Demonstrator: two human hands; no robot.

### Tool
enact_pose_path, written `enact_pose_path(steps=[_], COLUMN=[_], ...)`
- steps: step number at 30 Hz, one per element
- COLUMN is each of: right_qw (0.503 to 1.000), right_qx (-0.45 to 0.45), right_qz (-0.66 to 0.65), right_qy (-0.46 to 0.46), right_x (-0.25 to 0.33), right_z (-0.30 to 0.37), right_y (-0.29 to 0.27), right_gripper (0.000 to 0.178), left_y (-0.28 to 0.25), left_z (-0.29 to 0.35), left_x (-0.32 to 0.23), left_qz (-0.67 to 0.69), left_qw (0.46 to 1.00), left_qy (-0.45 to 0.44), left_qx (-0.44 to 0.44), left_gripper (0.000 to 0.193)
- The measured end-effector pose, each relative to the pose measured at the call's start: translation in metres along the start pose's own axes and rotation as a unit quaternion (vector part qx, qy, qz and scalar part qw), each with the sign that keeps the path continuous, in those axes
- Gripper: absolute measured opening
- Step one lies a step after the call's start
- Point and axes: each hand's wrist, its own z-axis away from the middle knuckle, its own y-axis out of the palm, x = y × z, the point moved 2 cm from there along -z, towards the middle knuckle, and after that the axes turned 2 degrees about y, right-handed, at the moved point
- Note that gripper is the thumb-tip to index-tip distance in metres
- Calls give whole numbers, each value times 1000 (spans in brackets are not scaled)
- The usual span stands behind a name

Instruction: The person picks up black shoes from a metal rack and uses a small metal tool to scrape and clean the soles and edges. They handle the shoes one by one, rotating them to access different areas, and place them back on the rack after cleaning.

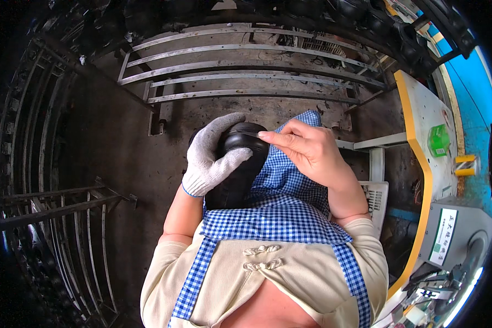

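A glossy black boot [235,175] with a rounded toe rests against my lap, its dark shaft running down toward my waist. My left hand [209,153], in a white knitted glove, wraps round it from the left, with the thumb across its front. My bare right hand [314,153] comes in from the right, thumb and forefinger pinched at the boot's rounded end. Something thin and dark seems to stick out from that pinch along the boot's surface; what it is cannot be made out. A blue and white checked apron [279,221] lies under the boot.
Metal rack rails [251,65] stand ahead, with black footwear above them. Another rack [76,213] is at the left. On the right, a yellow-edged worktable [415,126] carries a green container [438,140], and a grey machine [459,232] stands close by. A white crate [378,199] sits below.
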Motion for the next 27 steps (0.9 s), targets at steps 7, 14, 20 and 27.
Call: enact_pose_path(steps=[7, 14, 20, 27], right_qw=[999, 996, 996, 995], right_qx=[16, 16, 1, 14], right_qz=[50, 85, 80, 93], right_qy=[-15, -12, -34, -13], right_x=[-4, 0, 8, -2], right_z=[5, 6, -1, 10], right_y=[-25, -29, -23, -31], right_gripper=[39, 42, 43, 40], left_y=[-4, -3, 0, -2], left_z=[0, -1, 1, 0], left_x=[-3, -3, -3, -5], left_qz=[-9, 1, 10, -2], left_qw=[1000, 999, 999, 1000], left_qy=[-23, -33, -37, -27], left_qx=[13, 17, 20, 13], left_gripper=[75, 74, 75, 75])
